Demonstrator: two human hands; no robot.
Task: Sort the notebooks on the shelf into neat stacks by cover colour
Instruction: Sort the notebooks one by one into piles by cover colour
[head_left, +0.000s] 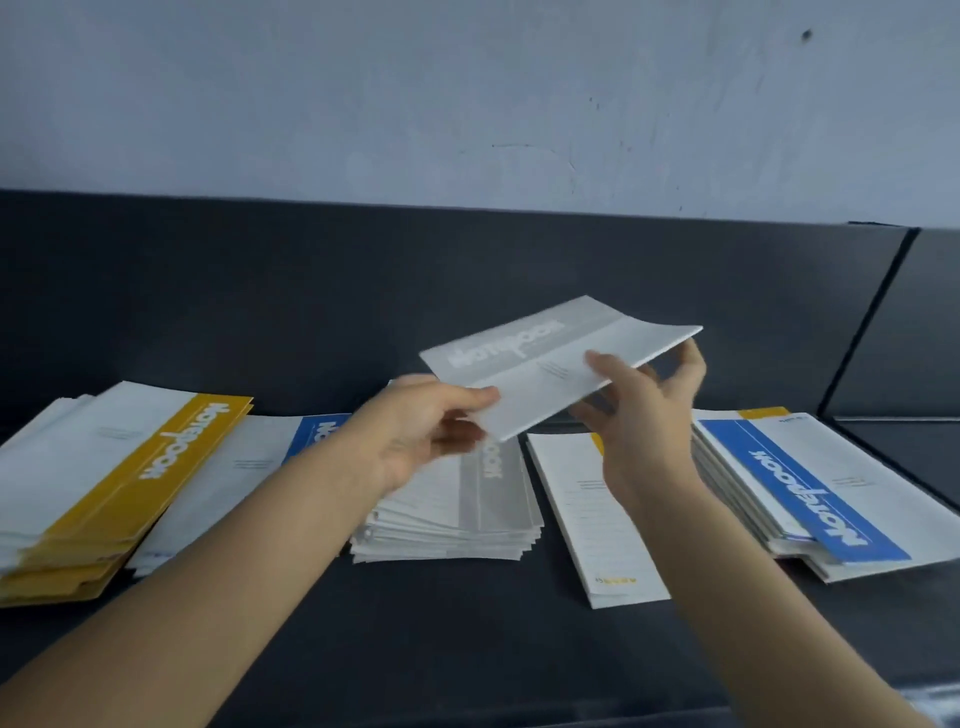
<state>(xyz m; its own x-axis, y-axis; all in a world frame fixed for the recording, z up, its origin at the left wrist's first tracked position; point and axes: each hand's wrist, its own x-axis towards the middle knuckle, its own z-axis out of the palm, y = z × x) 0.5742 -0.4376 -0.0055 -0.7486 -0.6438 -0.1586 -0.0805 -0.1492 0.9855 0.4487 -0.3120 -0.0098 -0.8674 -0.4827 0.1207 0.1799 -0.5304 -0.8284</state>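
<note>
A grey-banded notebook (540, 353) hangs in the air above the middle of the dark shelf (467, 623). My left hand (421, 436) pinches its near left corner, and my right hand (644, 410) grips its right side, thumb on top and fingers underneath. Directly below lies a stack of grey-banded notebooks (467, 514). At the far left sits a stack with yellow bands (104, 478), and beside it a blue-banded notebook (244, 467), partly hidden by my left forearm. A yellow-marked notebook (587, 514) lies right of centre. A mixed pile topped by a blue-banded notebook (810, 488) sits at the right.
The shelf's dark back panel (467, 270) rises behind the stacks, with a pale wall (467, 93) above it. A vertical divider (867, 317) closes the shelf at the right. Bare dark shelf surface runs along the front edge.
</note>
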